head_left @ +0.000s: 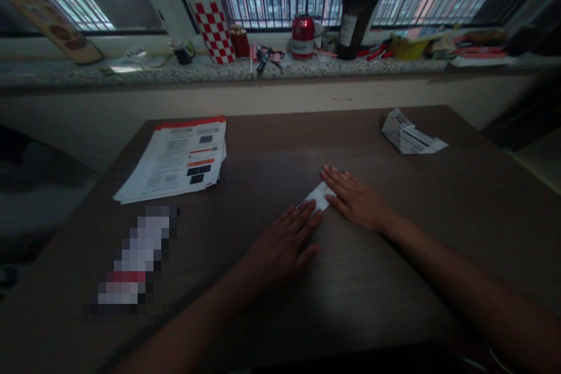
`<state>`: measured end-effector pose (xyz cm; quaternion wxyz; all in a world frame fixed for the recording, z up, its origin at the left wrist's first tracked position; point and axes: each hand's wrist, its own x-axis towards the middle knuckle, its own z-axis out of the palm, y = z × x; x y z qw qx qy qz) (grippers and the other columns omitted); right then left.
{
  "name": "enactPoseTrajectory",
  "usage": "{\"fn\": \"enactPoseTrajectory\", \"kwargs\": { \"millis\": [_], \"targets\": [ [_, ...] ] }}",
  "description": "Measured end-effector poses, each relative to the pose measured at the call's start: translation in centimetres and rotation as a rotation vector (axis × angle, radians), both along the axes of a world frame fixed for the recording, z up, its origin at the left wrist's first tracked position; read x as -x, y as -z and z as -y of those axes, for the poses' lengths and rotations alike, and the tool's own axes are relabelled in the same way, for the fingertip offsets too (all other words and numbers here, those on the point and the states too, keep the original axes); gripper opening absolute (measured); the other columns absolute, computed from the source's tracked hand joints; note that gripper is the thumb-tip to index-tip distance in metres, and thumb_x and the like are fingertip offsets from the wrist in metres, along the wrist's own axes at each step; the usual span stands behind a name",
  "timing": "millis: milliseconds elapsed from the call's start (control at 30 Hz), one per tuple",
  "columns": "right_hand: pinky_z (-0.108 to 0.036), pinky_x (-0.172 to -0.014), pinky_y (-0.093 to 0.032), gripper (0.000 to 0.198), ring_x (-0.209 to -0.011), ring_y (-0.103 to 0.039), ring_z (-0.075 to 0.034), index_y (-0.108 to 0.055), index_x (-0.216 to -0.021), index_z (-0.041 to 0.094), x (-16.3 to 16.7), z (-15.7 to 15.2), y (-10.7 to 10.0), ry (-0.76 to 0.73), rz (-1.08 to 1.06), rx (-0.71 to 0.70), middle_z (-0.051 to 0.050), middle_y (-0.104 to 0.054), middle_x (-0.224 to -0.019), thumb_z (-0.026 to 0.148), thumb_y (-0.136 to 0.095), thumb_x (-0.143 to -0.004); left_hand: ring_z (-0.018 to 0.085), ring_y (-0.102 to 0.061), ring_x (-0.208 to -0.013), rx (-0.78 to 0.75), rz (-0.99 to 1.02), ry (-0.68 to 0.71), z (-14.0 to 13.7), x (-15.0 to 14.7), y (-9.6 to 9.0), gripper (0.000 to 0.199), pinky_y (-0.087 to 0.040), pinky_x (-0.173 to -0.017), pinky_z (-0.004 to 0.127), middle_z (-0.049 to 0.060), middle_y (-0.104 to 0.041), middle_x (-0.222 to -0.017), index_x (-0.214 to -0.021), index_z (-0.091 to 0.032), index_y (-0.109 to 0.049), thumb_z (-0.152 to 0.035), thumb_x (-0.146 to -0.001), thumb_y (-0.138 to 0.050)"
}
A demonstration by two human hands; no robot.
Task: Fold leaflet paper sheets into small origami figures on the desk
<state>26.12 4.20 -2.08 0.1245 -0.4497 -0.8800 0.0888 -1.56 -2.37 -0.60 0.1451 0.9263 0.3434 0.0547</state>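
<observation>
A small white piece of paper [322, 197] lies on the brown table [272, 152], partly covered by both hands. My left hand [284, 239] rests flat on its near-left part, fingers stretched out and thumb apart. At the far-right end, my right hand [353, 196] presses down with its fingers extended and its thumb beside the paper's edge. Neither hand grips it. How much of the paper extends under the palms and fingers is hidden.
A stack of printed sheets [175, 158] lies at the back left, with a pixelated object [135, 257] in front of it. Folded printed paper [409, 134] stands at the back right. Behind, the windowsill [236, 76] carries a red can [302, 35], a checkered bottle [213, 23] and clutter.
</observation>
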Motion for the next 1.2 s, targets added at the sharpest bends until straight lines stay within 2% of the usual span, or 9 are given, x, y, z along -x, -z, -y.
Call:
{"fn": "enactPoseTrajectory", "kwargs": {
  "millis": [133,300,400,567,800,967,1100,1200],
  "targets": [
    [-0.055,-0.13,-0.026,0.072,-0.162,-0.02,-0.03,-0.016,-0.171,0.026,-0.3,-0.4,0.2,0.045,0.019,-0.008,-0.011,-0.016,-0.176,0.056,-0.039,-0.11,0.023,-0.013,-0.164,-0.006,0.016,-0.003,0.0,-0.1,0.0,0.067,-0.02,-0.133,0.045,0.009,-0.016,-0.177,-0.17,-0.023,-0.018,-0.053,-0.113,-0.034],
    [-0.055,-0.13,-0.025,0.074,-0.162,-0.021,-0.031,-0.018,-0.171,0.026,-0.2,-0.4,0.5,0.062,0.022,-0.018,-0.011,-0.016,-0.177,0.059,-0.041,-0.109,0.024,-0.013,-0.164,-0.053,0.03,0.0,0.1,0.1,0.5,0.068,-0.018,-0.134,0.045,0.009,-0.014,-0.177,-0.171,-0.024,-0.013,-0.051,-0.113,-0.034],
    [-0.055,-0.13,-0.025,0.073,-0.162,-0.021,-0.03,-0.019,-0.171,0.028,-0.1,-0.4,0.5,0.063,0.005,-0.029,-0.01,-0.017,-0.177,0.059,-0.041,-0.109,0.024,-0.016,-0.164,-0.055,0.023,-0.002,0.6,1.0,0.5,0.072,-0.019,-0.133,0.045,0.01,-0.014,-0.177,-0.172,-0.024,-0.01,-0.055,-0.112,-0.036],
    [-0.055,-0.13,-0.026,0.074,-0.161,-0.023,-0.033,-0.029,-0.169,0.029,0.1,-0.2,0.4,0.088,0.007,-0.023,-0.011,-0.014,-0.177,0.065,-0.044,-0.106,0.023,-0.018,-0.163,-0.057,-0.029,-0.009,1.9,2.9,0.2,0.07,-0.02,-0.133,0.043,0.008,-0.018,-0.176,-0.172,-0.024,-0.013,-0.054,-0.113,-0.037],
    [-0.056,-0.13,-0.025,0.076,-0.161,-0.023,-0.033,-0.026,-0.17,0.028,0.2,-0.2,0.5,0.076,0.0,-0.043,-0.011,-0.017,-0.177,0.065,-0.044,-0.106,0.024,-0.025,-0.162,-0.019,-0.025,-0.036,1.9,2.8,-0.5,0.064,-0.023,-0.132,0.045,0.007,-0.024,-0.175,-0.17,-0.025,-0.024,-0.052,-0.113,-0.036],
    [-0.057,-0.129,-0.028,0.076,-0.161,-0.024,-0.034,-0.027,-0.169,0.028,0.2,0.0,0.3,0.082,-0.017,-0.061,-0.012,-0.017,-0.177,0.062,-0.048,-0.105,0.025,-0.034,-0.158,-0.008,0.0,-0.056,1.5,2.4,-1.5,0.058,-0.023,-0.132,0.049,0.008,-0.035,-0.172,-0.164,-0.025,-0.038,-0.051,-0.113,-0.038],
    [-0.06,-0.127,-0.03,0.07,-0.161,-0.025,-0.035,-0.036,-0.166,0.026,0.0,0.2,-0.4,-0.009,-0.085,-0.082,-0.013,-0.022,-0.177,0.053,-0.057,-0.105,0.026,-0.043,-0.154,-0.009,0.014,-0.071,1.0,2.1,-2.3,0.046,-0.026,-0.131,0.053,0.009,-0.046,-0.166,-0.153,-0.025,-0.051,-0.044,-0.112,-0.045],
    [-0.057,-0.125,-0.036,0.053,-0.157,-0.036,-0.033,-0.052,-0.155,0.027,-0.2,0.5,-0.9,-0.152,-0.152,-0.07,-0.011,-0.038,-0.171,0.042,-0.06,-0.105,0.026,-0.048,-0.15,-0.03,0.049,-0.075,0.3,1.7,-2.6,0.037,-0.027,-0.131,0.053,0.009,-0.054,-0.16,-0.142,-0.024,-0.059,-0.038,-0.109,-0.052]
  ]
}}
